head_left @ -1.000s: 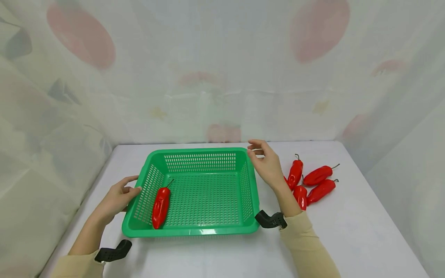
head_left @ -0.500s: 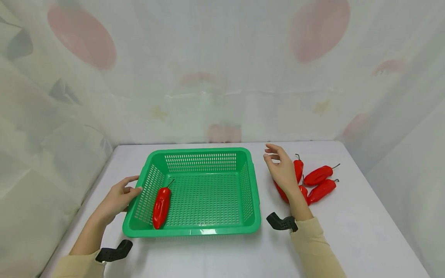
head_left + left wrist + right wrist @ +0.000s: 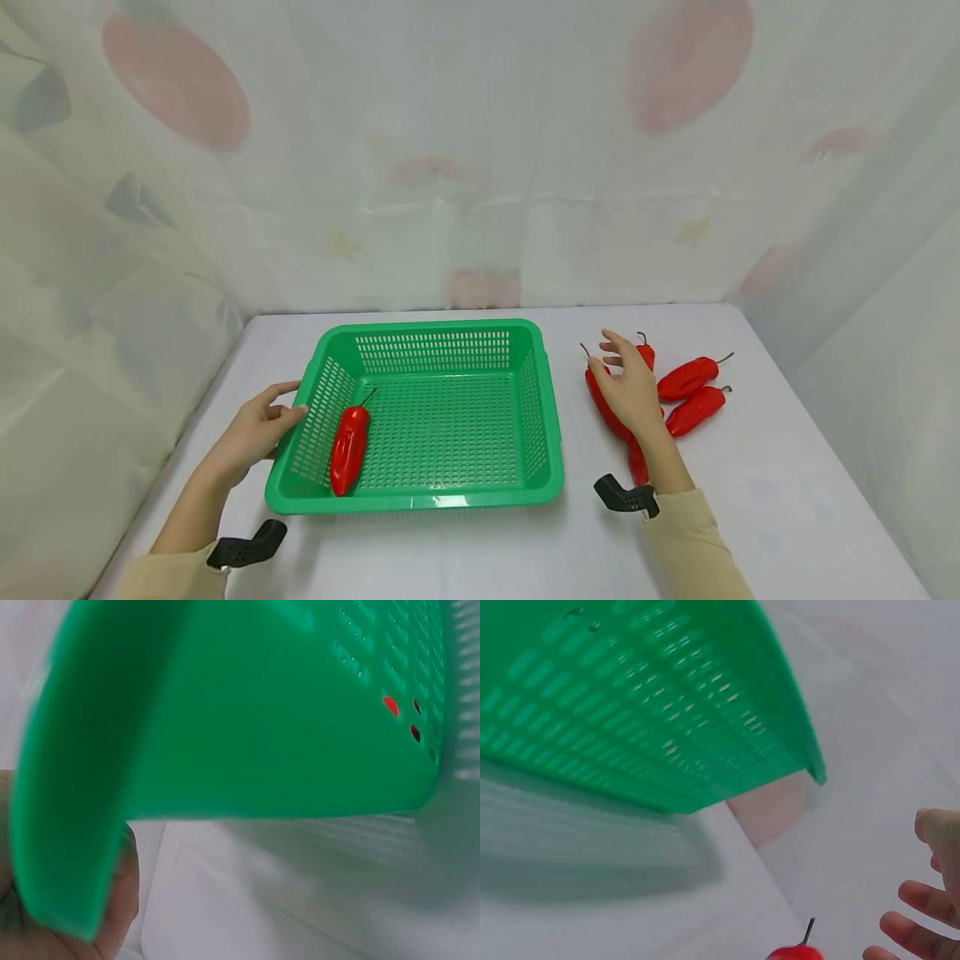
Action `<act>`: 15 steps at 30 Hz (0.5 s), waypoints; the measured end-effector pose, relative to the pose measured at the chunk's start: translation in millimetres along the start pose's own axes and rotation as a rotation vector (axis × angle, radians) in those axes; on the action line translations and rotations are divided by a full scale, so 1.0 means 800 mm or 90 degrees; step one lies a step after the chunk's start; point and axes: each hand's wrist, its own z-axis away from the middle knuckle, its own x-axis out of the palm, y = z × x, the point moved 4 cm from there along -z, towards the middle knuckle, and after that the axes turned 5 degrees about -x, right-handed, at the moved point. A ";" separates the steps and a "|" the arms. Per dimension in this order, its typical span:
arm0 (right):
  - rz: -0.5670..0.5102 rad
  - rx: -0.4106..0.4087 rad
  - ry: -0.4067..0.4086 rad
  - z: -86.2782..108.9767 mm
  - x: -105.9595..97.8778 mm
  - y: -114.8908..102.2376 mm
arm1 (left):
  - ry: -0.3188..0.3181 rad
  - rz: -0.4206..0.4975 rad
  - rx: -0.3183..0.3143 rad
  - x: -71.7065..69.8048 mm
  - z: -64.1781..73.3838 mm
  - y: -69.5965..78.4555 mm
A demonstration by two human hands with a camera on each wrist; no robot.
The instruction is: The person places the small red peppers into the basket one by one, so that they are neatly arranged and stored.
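A green plastic basket [image 3: 416, 502] with slotted walls stands on the table, and one red chili pepper [image 3: 348, 450] lies along its left side. My left hand [image 3: 253, 427] grips the basket's left rim, thumb on top and fingers beneath. To the right of the basket, my right hand [image 3: 632, 387] hovers over a group of several red peppers, fingers spread apart and holding nothing. Nearest its thumb lies a long red pepper [image 3: 604, 408], stem pointing away. The hand and wrist partly cover other peppers. In the right wrist view, a pepper's top [image 3: 795, 953] shows below the fingers.
Two red peppers, one farther back [image 3: 686, 379] and one nearer [image 3: 696, 411], lie right of my right hand. The white-covered table [image 3: 772, 500] ends at a patterned cloth backdrop [image 3: 480, 167], with cloth on both sides too.
My right hand has moved right and toward me, from beside the basket's back right corner to over the peppers. The left hand and the basket have stayed put.
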 end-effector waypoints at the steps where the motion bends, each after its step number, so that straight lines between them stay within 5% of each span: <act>1: 0.015 0.001 -0.001 0.002 0.000 0.003 | 0.000 0.000 0.000 0.000 0.000 0.000; 9: 0.100 0.006 -0.015 0.016 0.004 0.027 | 0.001 0.002 0.003 -0.001 0.000 -0.002; 15: 0.153 0.059 -0.036 0.022 0.005 0.038 | 0.000 0.002 0.003 0.000 -0.001 -0.002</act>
